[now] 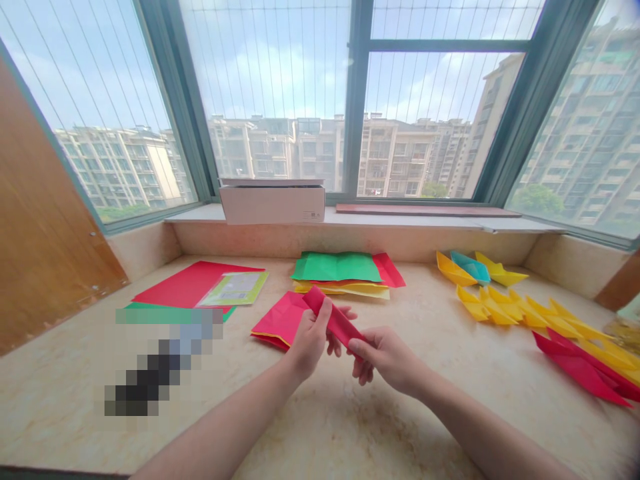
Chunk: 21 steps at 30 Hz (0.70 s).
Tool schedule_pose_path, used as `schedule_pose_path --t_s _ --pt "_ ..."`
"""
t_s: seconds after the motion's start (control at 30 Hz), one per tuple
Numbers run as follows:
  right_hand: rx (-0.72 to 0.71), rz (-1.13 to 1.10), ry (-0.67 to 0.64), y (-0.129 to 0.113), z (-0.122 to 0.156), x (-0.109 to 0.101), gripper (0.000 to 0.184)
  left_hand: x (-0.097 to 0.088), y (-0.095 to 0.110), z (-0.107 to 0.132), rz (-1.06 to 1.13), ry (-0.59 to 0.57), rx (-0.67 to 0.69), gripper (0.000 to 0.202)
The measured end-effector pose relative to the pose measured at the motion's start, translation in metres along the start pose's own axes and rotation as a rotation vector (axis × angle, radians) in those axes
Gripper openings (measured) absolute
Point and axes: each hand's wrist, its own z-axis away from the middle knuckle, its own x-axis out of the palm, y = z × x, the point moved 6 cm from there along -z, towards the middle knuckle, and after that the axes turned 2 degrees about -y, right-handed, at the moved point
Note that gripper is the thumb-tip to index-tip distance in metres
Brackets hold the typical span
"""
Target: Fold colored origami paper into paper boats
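My left hand (311, 339) and my right hand (385, 357) together pinch a folded red paper piece (336, 319) above the marble sill top. The left fingers wrap its upper left end, and the right thumb and fingers grip its lower right end. Just behind the left hand lies another folded red sheet (280, 319) with a yellow edge showing beneath it.
A stack of green, red and yellow sheets (340, 270) lies behind. Red and green sheets with a printed leaflet (235, 288) lie at the left. Several folded yellow, teal and red paper boats (505, 303) spread at the right. A white box (273, 202) rests on the window ledge.
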Motion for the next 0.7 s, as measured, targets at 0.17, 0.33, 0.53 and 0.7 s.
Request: schedule_pose_path --t_s 0.17,0.33,0.53,0.7 --pt "-0.006 0.024 -0.034 -0.004 0.002 0.003 0.045 -0.006 0.005 0.000 0.059 0.079 0.036 0.065" --pt "0.026 0.028 -0.059 -0.001 0.002 0.004 0.045 -0.018 0.010 -0.001 0.069 0.195 0.071 0.061" --pt "0.011 -0.054 -0.064 -0.002 0.001 0.005 0.049 -0.017 0.012 -0.001 0.159 0.128 0.111 0.059" --pt "0.006 -0.198 -0.090 -0.007 0.004 0.006 0.056 -0.001 0.010 0.004 0.155 -0.135 0.157 0.056"
